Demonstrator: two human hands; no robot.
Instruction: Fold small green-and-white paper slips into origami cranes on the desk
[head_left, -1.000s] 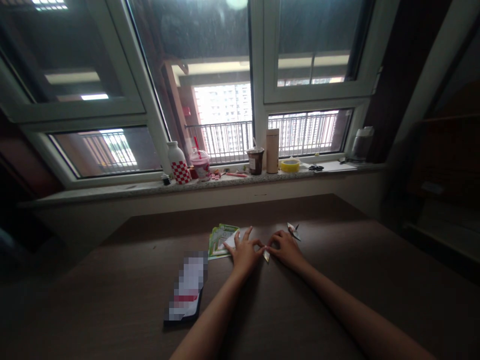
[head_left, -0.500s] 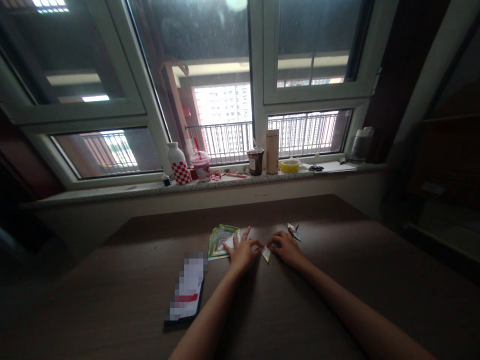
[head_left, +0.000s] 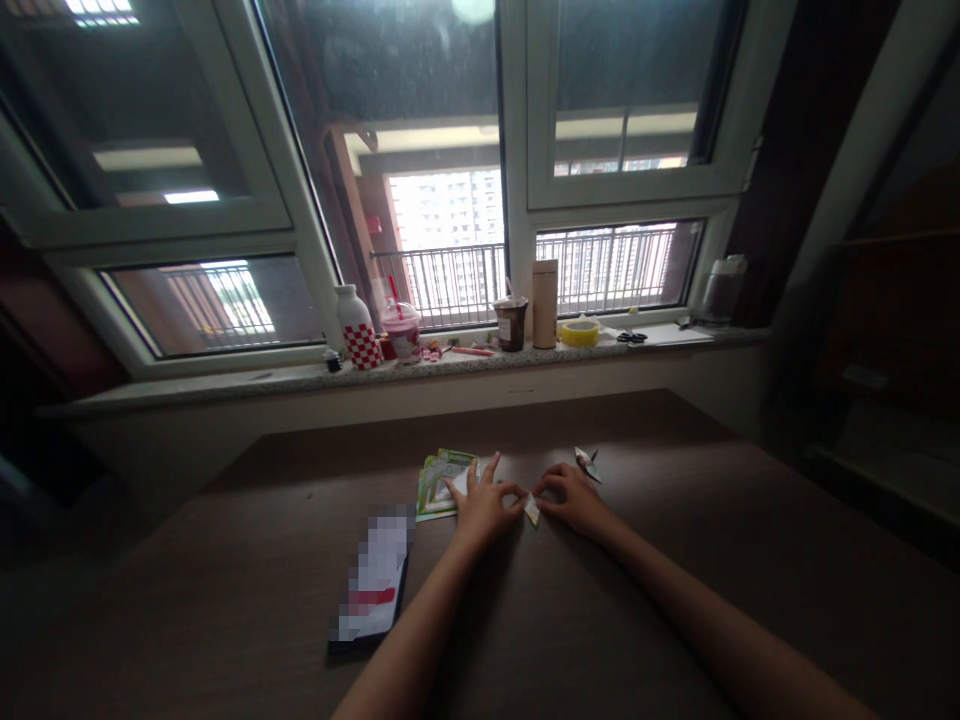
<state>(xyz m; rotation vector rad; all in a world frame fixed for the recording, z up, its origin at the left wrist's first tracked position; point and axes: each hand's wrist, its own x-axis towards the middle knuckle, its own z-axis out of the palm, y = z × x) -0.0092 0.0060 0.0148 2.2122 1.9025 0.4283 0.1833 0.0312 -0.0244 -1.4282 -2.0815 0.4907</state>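
A small folded piece of paper (head_left: 532, 510), pale with coloured print, lies low on the table between my two hands. My left hand (head_left: 486, 508) pinches its left edge with thumb and index finger, while the other fingers spread over green-and-white printed sheets (head_left: 435, 492). From the right, my right hand (head_left: 574, 497) has its fingertips closed on the paper's other edge. Another folded paper piece (head_left: 587, 463), with a dark part sticking up, lies just beyond my right hand. The fingers partly hide the pinched paper.
A phone (head_left: 373, 580) with a blurred screen lies left of my left forearm on the brown table (head_left: 675, 600). Along the windowsill stand a checkered bottle (head_left: 360, 330), a pink drink cup (head_left: 403, 333), a dark drink cup (head_left: 511, 324), a tan flask (head_left: 545, 304), yellow tape (head_left: 580, 332) and scissors (head_left: 631, 337).
Both hands stay in nearly the same place around the small paper, with only slight finger shifts. The other things have not moved.
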